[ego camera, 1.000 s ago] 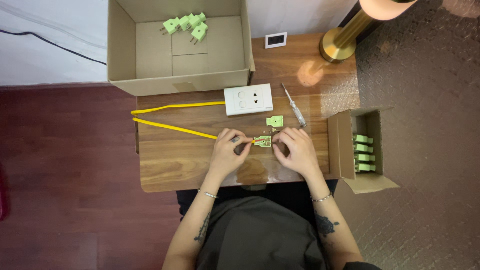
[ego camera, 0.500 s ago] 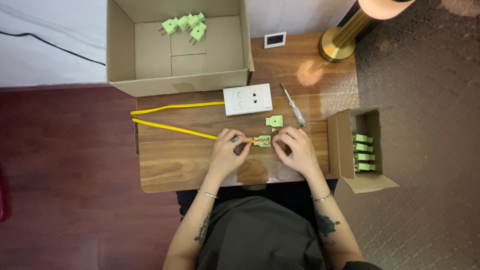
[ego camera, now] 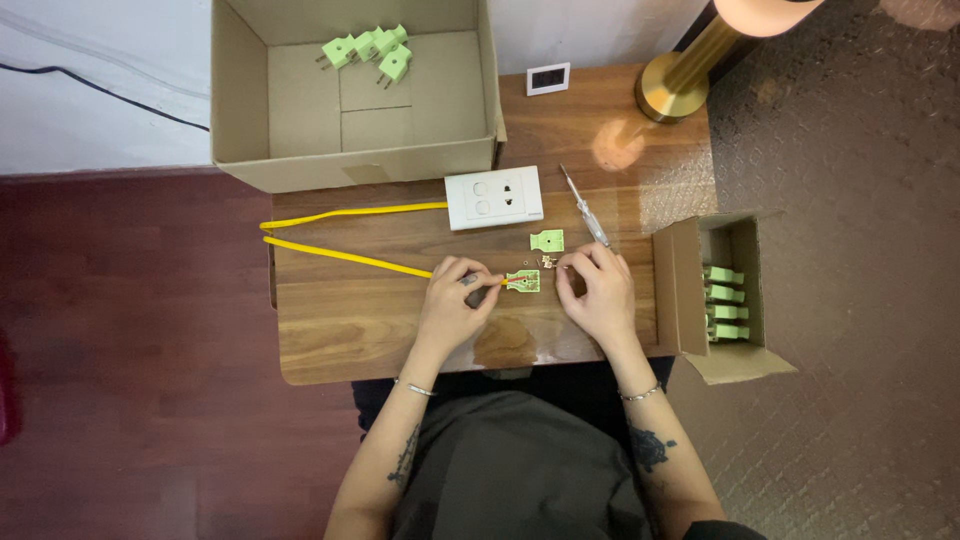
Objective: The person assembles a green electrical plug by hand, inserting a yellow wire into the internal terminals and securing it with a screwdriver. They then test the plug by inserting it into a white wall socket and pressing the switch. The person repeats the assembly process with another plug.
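My left hand [ego camera: 452, 303] pinches the end of a yellow cable [ego camera: 340, 256] and holds it against an opened green plug half [ego camera: 523, 281] lying on the wooden table [ego camera: 350, 340]. My right hand [ego camera: 597, 293] rests just right of that plug half, fingertips on small metal parts [ego camera: 548, 262] beside it. A second green plug piece [ego camera: 547, 240] lies a little farther back. The yellow cable loops left and runs back to a white socket block [ego camera: 494, 198]. A screwdriver [ego camera: 585, 207] lies just beyond my right hand.
A large open cardboard box [ego camera: 250, 120] with several green plugs [ego camera: 368, 48] stands at the back. A small open carton [ego camera: 680, 290] of green plugs sits at the table's right edge. A brass lamp base [ego camera: 672, 88] and a small white device [ego camera: 548, 78] are at the back right.
My right hand's fingers have shifted slightly toward the small metal parts beside the plug half. My left hand keeps its hold on the cable end.
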